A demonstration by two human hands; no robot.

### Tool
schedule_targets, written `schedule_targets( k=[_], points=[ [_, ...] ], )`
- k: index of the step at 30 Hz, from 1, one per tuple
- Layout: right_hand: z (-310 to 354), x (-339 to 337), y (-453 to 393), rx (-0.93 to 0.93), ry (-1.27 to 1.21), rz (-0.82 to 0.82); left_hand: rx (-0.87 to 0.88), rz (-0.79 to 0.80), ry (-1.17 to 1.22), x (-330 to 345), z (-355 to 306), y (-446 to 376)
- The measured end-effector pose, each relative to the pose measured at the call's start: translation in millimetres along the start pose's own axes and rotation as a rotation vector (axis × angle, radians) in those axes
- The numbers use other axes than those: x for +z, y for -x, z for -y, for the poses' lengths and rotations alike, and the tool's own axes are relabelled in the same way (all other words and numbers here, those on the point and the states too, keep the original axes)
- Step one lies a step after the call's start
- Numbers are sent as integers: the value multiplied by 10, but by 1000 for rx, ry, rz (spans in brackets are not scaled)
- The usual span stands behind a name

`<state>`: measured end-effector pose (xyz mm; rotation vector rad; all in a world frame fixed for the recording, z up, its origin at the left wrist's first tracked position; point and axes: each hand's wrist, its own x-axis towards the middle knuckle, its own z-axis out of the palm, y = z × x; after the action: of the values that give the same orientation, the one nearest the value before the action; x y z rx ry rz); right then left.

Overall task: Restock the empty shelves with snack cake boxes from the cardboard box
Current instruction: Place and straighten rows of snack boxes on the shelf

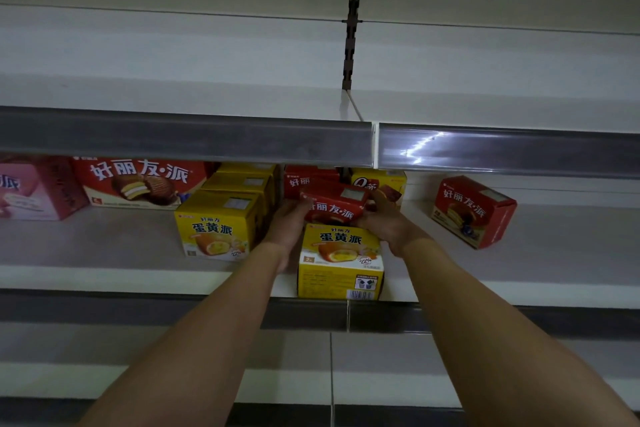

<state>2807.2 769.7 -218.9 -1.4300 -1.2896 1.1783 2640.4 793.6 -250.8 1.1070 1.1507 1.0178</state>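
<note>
A small red snack cake box (333, 204) is held between both hands above a yellow egg-yolk pie box (341, 262) that stands at the middle shelf's front edge. My left hand (288, 220) grips its left end and my right hand (387, 218) grips its right end. The red box is tilted a little. Behind it stand another red box (304, 180) and a yellow Q box (379, 180), both partly hidden. The cardboard box is out of view.
On the middle shelf (104, 246) stand a pink box (31, 189), a large red box (138, 184), a row of yellow boxes (216, 224) and a lone tilted red box (472, 210) at right. The upper shelf (173, 94) and lower shelf (381, 381) show bare boards.
</note>
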Motion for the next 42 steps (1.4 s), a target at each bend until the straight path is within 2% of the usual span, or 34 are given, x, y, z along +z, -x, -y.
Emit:
schedule_targets(
  k=[4,7,10,13,17,19,21,23,25,26,30,32,34,38,42],
  points=[
    [-153,-85,-18,-24,-111,-119,55,-11,-56,26,38,-6],
    [-276,-165,33,-31,-198,-306,22,-22,-11,31,42,-52],
    [-382,-321,126,-49,-89,-561,1,-39,-2,41,45,-103],
    [-488,-503,205,10,4,-840,22,-62,32,48,39,-139],
    [-509,-592,226,69,100,-1026,62,-70,86,60,15,-222],
    [-392,-543,246,16,220,-1141,87,-84,107,81,-15,-253],
    [-212,-401,246,-167,342,-1199,89,-104,144,87,-32,-302],
    [-48,-186,172,-329,494,-1112,93,-119,140,76,-49,-364],
    [95,-10,42,-383,584,-998,112,-131,128,49,-76,-405],
    [166,63,-26,-366,579,-895,117,-134,111,32,-83,-431],
    [273,314,-412,-108,463,-311,147,-150,1,15,-115,-485],
    [281,383,-466,-22,322,-143,173,-185,-22,13,-133,-493],
    [300,424,-486,20,301,-84,169,-183,-12,-4,-148,-519],
    [316,457,-555,89,289,-78,119,-118,-34,-35,-109,-577],
    [267,429,-548,43,244,-107,128,-193,-17,-23,-139,-519]
  ],
)
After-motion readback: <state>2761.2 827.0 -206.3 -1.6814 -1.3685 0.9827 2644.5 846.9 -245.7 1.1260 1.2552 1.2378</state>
